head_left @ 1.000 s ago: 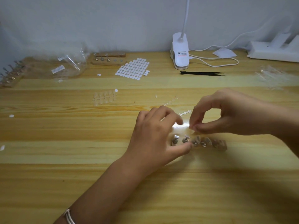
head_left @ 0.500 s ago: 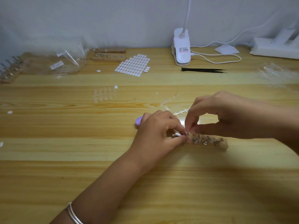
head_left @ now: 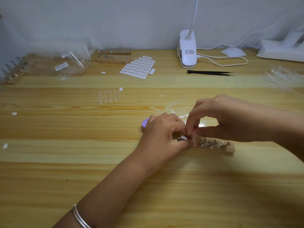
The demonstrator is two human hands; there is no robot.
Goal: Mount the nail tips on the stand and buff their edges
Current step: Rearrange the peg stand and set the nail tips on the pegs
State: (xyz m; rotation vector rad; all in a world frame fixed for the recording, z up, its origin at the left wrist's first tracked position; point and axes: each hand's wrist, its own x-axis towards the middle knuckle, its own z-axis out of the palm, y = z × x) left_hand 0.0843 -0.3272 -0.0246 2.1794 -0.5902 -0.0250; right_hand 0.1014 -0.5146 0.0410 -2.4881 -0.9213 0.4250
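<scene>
Left hand [head_left: 162, 134] has closed onto the stand [head_left: 230, 149]; right hand [head_left: 227, 117] pinches a nail tip [head_left: 193, 139] over wooden desk [head_left: 98, 162].

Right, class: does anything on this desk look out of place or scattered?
Yes. A few white oval stickers lie loose on the table, strayed from their sheet at the back. Nothing looks damaged.
</scene>
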